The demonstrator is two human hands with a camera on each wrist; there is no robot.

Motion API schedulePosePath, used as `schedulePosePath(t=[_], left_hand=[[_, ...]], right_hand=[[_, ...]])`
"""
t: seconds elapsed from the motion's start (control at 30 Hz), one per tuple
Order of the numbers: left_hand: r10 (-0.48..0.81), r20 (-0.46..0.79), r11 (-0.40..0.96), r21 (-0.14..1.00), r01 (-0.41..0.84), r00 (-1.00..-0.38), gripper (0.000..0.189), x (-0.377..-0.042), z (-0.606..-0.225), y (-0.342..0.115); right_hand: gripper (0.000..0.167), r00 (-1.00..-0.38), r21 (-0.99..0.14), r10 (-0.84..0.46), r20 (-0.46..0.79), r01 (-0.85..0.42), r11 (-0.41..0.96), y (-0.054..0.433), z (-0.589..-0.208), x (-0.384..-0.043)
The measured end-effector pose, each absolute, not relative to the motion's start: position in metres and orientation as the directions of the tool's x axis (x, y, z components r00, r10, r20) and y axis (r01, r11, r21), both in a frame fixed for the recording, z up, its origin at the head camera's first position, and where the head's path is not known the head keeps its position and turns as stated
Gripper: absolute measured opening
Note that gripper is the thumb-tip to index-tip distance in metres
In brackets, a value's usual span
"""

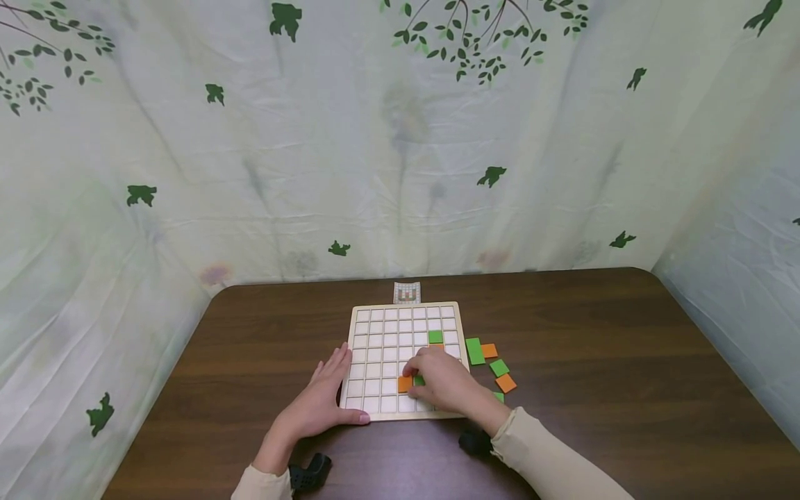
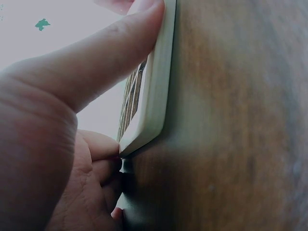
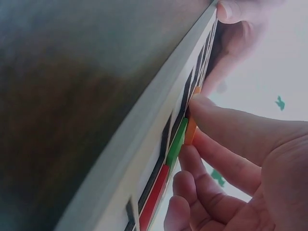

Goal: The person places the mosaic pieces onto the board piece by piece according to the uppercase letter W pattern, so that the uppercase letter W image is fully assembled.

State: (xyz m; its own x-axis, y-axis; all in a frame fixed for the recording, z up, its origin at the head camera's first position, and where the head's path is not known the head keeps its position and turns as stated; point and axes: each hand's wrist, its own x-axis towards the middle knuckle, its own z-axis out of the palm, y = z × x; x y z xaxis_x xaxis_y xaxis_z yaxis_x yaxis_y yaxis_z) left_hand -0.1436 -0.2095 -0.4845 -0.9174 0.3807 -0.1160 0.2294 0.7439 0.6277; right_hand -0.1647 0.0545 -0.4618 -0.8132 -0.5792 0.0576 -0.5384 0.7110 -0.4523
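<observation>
A pale board with a grid of white squares lies on the table. My left hand braces its near left corner, thumb along the near edge and straight fingers against the left side. Over the lower middle squares, my right hand pinches an orange tile between thumb and fingers, at the board's surface. Beside that tile are a green tile and a red tile on the board; the hand covers the red one in the head view. Farther up sits another green tile, with a partly hidden orange one below it.
Several loose green and orange tiles, among them a green tile and an orange tile, lie right of the board. A small printed card lies behind the board on the brown table. A leaf-patterned cloth hangs behind.
</observation>
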Motion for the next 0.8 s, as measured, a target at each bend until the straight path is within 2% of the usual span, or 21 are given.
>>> schedulePosePath(t=[0.23, 0.8], left_hand=[[0.383, -0.117, 0.746, 0.624, 0.232, -0.916, 0.126, -0.144, -0.485, -0.209], [0.389, -0.113, 0.737, 0.634, 0.235, -0.914, 0.126, -0.143, -0.485, -0.209]], right_hand=[[0.026, -0.812, -0.473, -0.577, 0.087, -0.544, 0.693, 0.062, -0.463, -0.167], [0.029, -0.894, -0.626, -0.439, 0.086, -0.391, 0.675, 0.104, -0.453, -0.173]])
